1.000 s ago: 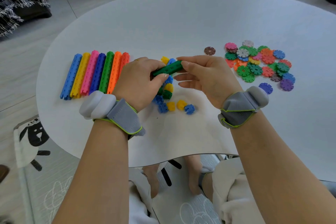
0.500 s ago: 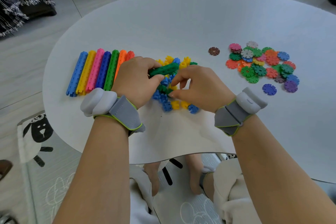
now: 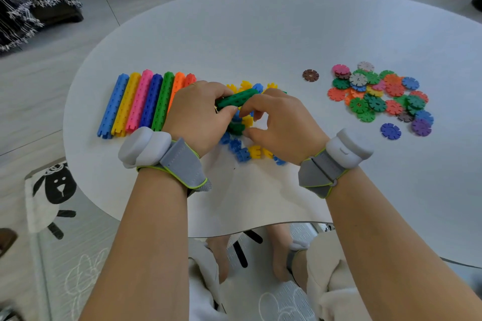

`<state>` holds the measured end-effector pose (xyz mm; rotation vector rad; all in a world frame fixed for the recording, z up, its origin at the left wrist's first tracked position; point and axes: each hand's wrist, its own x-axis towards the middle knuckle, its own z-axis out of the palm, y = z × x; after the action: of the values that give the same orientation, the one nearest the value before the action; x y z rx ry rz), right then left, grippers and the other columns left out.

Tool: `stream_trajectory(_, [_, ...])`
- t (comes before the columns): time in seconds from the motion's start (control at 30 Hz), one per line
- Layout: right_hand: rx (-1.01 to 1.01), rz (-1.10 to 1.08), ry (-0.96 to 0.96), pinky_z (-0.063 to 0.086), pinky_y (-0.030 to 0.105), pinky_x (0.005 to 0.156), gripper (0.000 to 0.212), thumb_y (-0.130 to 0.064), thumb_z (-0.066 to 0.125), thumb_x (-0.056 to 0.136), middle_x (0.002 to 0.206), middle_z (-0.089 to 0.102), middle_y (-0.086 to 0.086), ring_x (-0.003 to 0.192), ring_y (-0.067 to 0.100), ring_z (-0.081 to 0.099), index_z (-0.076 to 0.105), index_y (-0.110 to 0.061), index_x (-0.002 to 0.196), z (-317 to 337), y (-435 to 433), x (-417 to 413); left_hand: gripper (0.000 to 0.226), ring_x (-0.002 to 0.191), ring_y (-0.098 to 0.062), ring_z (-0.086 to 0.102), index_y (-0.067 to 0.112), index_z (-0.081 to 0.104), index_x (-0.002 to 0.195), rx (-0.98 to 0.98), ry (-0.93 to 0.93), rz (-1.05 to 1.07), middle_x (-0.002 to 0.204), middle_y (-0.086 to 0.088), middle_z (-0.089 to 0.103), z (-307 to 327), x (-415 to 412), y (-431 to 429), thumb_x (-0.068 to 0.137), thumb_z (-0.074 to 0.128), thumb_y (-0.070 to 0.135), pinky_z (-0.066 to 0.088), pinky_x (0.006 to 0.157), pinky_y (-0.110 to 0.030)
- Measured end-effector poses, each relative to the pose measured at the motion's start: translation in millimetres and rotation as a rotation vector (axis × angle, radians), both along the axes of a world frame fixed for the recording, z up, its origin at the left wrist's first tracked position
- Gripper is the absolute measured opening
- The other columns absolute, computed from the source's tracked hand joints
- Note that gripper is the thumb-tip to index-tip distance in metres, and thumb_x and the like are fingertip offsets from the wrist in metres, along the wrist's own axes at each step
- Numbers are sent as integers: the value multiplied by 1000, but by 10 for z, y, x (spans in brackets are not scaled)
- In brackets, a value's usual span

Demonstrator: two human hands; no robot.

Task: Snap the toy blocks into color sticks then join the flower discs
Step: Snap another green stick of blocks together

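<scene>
The left hand (image 3: 198,117) grips a short green stick (image 3: 236,100) just above the loose blocks (image 3: 245,154) at the middle of the white table (image 3: 260,34). The right hand (image 3: 284,125) curls its fingers down over that pile; whether it pinches a block I cannot tell. Finished sticks (image 3: 140,104) lie in a row to the left, flower discs (image 3: 378,94) heaped well to the right

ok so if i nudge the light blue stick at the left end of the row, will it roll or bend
Probably little rolling: the light blue stick has notched, lobed ends, so it should skid or rock. Pushed right, it would likely shove the adjacent yellow stick. It looks like rigid snapped plastic, so bending seems unlikely; a joint might pop.
</scene>
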<state>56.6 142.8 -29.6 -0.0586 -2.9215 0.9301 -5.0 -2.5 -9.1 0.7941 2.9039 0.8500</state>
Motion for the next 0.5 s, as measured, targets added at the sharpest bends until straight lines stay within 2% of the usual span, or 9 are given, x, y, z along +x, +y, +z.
stream_trajectory(0.17, [90,25,-132,44,30,81,33,-33,66,83,101,42,-5,92,16,49,65,-35,117,0,-39,-39,26,87,-15,50,15,66,112,-6,4,-10,105,-7,64,-1,16,18,87,60,21,29,74,-17])
stream_trajectory(0.27, [104,4,-134,43,30,82,33,-34,65,85,103,42,-5,94,16,49,65,-31,118,-1,-45,-54,26,85,-14,48,16,65,113,-9,-4,-9,105,-7,63,-5,14,11,87,60,21,28,73,-16])
stream_trajectory(0.33, [42,-31,-72,40,21,79,28,-31,67,84,98,49,-7,89,11,49,69,-25,111,19,16,-53,26,85,-13,47,17,65,113,-14,-12,-6,105,-6,63,-7,6,-4,88,59,22,27,72,-16])
stream_trajectory(0.4, [-67,-144,-25,39,10,71,21,-25,68,83,90,57,-11,79,5,54,70,-21,103,40,125,-44,26,85,-15,49,18,65,113,-14,-31,5,103,-6,63,-3,3,-16,88,59,22,28,71,-17])
stream_trajectory(0.43, [-156,-210,-15,42,9,69,17,-20,68,82,88,63,-11,74,5,60,70,-22,100,48,180,-39,26,86,-16,52,19,65,113,-6,-44,9,101,-5,64,3,5,-21,88,59,22,30,72,-19])
stream_trajectory(0.5, [-367,-308,-8,55,18,65,17,-9,67,82,88,69,-4,67,7,68,67,-20,95,49,255,-33,26,88,-19,57,18,65,113,20,-70,4,96,-4,66,19,27,-12,88,59,22,36,78,-22])
